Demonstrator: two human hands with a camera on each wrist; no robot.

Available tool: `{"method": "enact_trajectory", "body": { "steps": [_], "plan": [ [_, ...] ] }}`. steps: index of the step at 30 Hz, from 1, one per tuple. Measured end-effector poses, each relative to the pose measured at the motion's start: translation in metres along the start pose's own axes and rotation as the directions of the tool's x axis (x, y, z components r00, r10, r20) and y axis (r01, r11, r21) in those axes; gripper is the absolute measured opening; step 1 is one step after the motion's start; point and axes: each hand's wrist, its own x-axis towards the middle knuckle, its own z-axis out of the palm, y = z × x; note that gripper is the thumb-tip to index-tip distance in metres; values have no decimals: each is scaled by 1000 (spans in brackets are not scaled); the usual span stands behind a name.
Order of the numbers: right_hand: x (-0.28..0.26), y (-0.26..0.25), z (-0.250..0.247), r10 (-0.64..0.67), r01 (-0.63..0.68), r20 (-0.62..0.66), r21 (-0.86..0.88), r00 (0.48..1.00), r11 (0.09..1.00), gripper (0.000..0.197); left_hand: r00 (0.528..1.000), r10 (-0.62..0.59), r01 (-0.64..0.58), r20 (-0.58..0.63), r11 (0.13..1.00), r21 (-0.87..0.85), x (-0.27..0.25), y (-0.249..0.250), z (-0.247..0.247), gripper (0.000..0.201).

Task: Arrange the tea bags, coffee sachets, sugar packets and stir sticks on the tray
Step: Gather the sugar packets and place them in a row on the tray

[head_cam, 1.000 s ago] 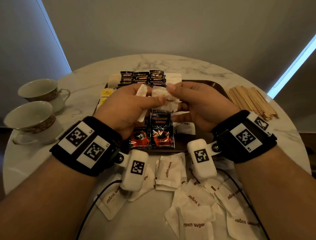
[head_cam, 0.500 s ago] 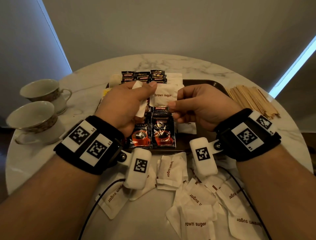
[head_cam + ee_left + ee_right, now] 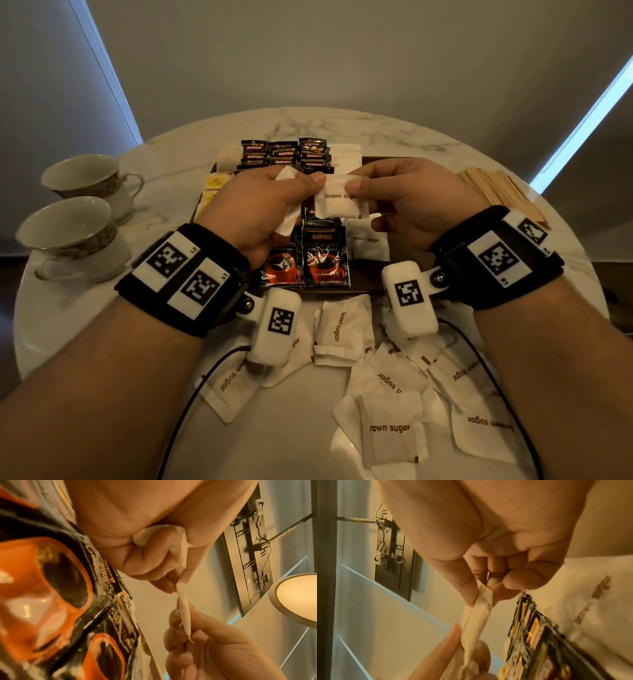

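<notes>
Changed: the brown sugar packet (image 3: pixel 339 202) now sits squared up between both hands, label facing up (it was crumpled a second ago)
Grip: left hand (image 3: pixel 253 212) and right hand (image 3: pixel 411 205) each pinch an edge
Where: above the tray (image 3: pixel 404 270)
Meaning: likely ready to lay down

The round table top (image 3: pixel 394 126) is showing polished, grey-veined white marble. Black and orange coffee sachets (image 3: pixel 325 257) are gleaming as glossy foil; white brown-sugar packets (image 3: pixel 342 330) are looking like matt, creased paper. Pale stir sticks (image 3: pixel 496 192) are appearing as bare wood.
</notes>
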Motion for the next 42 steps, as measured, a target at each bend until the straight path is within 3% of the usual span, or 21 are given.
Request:
{"method": "enact_trajectory", "body": {
  "steps": [12,24,29,31,36,42],
  "plan": [
    [-18,19,-25,305,-337,-167,-223,938,915,6,999,20,-17,-34,997,75,8,0,-10,13],
    [-13,20,-21,323,-367,-194,-276,927,888,7,999,25,-24,-37,999,35,7,5,-12,10],
    [-19,15,-14,109,-167,-248,-226,963,960,5,999,11,-10,-41,1000,22,6,5,-11,12],
    [-19,10,-8,118,-159,-194,-209,974,965,7,998,-5,6,-59,1000,28,6,6,-10,12],
    [-16,4,1,320,-322,-39,-180,947,929,19,995,-68,67,-77,998,-17,4,7,-8,7],
    [-13,-8,2,203,-194,62,-125,977,973,20,989,-148,151,30,964,-218,-1,8,-5,26]
  ]
}}
